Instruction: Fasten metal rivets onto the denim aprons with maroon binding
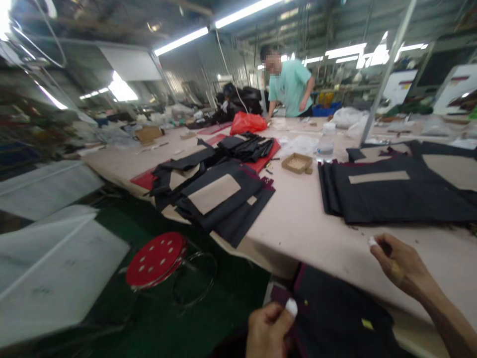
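Left hand (266, 328) was curled, white bit (291, 308) at its thumb tip, beside dark cloth (343, 318); couldn't tell whether it pinched | cloth was at the near side of the table (294, 214) | right hand (400, 263) was bent over the tabletop, grip unclear

Dark fabric panel (341, 315), maroon along one edge (yellow patch showing), beside the table (301, 223)

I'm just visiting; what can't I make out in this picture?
All in the head view:
- Left hand: wrist cut off by the bottom edge; its fingers hide whether it grips the dark cloth.
- Right hand: white bit too blurred to tell if worn or held.
- Small box: contents too small to identify.
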`<move>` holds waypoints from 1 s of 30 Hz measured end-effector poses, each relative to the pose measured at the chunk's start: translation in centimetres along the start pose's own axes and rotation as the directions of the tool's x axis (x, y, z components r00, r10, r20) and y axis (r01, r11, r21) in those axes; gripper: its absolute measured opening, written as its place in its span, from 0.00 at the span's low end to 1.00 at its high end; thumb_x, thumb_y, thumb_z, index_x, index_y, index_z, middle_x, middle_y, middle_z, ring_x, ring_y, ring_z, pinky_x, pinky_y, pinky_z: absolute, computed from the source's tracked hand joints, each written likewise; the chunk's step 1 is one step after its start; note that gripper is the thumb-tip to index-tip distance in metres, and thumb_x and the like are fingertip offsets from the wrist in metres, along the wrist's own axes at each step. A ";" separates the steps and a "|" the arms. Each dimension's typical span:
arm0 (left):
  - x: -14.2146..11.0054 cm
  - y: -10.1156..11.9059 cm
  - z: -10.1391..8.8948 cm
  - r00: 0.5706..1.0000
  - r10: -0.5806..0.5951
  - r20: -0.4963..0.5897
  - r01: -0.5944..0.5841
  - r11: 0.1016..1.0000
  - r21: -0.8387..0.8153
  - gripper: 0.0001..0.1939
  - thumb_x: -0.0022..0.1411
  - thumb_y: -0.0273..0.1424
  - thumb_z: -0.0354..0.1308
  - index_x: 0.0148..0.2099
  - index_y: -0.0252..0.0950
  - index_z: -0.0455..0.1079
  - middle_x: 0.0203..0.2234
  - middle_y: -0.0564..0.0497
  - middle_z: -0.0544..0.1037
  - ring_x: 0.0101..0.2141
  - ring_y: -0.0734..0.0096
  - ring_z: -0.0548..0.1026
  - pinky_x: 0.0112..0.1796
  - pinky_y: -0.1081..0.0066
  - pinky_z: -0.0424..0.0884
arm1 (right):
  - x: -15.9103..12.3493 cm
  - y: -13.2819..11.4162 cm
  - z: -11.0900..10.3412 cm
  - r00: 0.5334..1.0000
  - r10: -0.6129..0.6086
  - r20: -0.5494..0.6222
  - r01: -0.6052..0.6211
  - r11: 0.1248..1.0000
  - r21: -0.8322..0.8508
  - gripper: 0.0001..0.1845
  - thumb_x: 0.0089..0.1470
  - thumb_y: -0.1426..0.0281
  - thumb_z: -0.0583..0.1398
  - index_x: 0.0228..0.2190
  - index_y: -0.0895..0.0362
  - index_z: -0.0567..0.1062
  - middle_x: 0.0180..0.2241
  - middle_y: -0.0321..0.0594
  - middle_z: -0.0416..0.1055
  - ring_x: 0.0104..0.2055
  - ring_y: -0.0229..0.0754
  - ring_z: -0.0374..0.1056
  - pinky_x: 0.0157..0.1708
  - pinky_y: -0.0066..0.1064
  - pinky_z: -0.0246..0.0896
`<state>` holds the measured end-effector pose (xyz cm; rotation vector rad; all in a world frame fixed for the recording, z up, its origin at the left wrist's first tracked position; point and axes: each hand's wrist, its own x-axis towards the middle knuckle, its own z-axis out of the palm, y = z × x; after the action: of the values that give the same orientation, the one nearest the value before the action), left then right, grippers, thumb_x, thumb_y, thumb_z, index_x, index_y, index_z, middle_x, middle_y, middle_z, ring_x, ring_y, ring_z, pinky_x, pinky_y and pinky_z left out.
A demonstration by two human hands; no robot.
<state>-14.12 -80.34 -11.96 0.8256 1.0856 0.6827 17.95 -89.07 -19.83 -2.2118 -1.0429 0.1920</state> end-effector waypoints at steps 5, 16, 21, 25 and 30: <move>0.7 -1.8 0.7 0.991 -0.109 0.072 0.119 0.981 -0.152 0.17 0.44 0.36 0.76 0.24 0.28 0.74 0.19 0.53 0.69 0.23 0.75 0.69 0.29 0.72 0.70 | -6.9 -8.0 -1.1 0.963 -0.269 0.023 0.253 0.927 0.275 0.05 0.61 0.67 0.57 0.33 0.54 0.70 0.28 0.35 0.66 0.27 0.39 0.62 0.29 0.30 0.58; -0.2 -2.3 1.8 0.997 -0.043 0.068 0.052 0.988 -0.143 0.17 0.48 0.35 0.74 0.24 0.28 0.73 0.20 0.53 0.69 0.24 0.79 0.66 0.28 0.75 0.67 | -10.7 -11.9 2.5 0.791 -0.608 0.072 0.549 0.756 0.355 0.07 0.62 0.77 0.56 0.42 0.57 0.69 0.36 0.43 0.67 0.35 0.43 0.63 0.35 0.35 0.59; -0.4 -2.7 1.9 0.996 0.029 0.090 -0.022 0.996 -0.083 0.15 0.48 0.36 0.74 0.27 0.29 0.76 0.21 0.53 0.69 0.24 0.77 0.66 0.28 0.75 0.65 | -11.0 -12.0 2.4 0.817 -0.570 0.087 0.477 0.753 0.454 0.07 0.62 0.77 0.54 0.40 0.57 0.70 0.35 0.43 0.67 0.35 0.43 0.63 0.35 0.34 0.58; -0.3 -3.4 1.6 0.992 0.053 0.119 -0.052 0.999 -0.009 0.15 0.51 0.37 0.72 0.28 0.29 0.76 0.20 0.53 0.68 0.24 0.76 0.66 0.28 0.75 0.63 | -10.8 -12.2 1.6 0.897 -0.417 0.147 0.265 0.773 0.577 0.05 0.61 0.73 0.56 0.32 0.56 0.69 0.30 0.37 0.65 0.31 0.40 0.62 0.31 0.31 0.57; -0.4 -3.9 1.7 0.983 0.068 0.169 -0.069 0.998 0.001 0.13 0.53 0.36 0.71 0.30 0.31 0.76 0.22 0.53 0.69 0.24 0.77 0.66 0.29 0.74 0.65 | -10.5 -11.9 1.4 0.939 -0.197 0.282 0.000 0.819 0.574 0.06 0.55 0.69 0.61 0.27 0.56 0.71 0.26 0.34 0.65 0.27 0.37 0.60 0.28 0.28 0.56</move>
<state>-12.31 -83.19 -14.65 0.9131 0.9104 0.6544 2.90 -90.59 -14.90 -1.6015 -1.0971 0.7511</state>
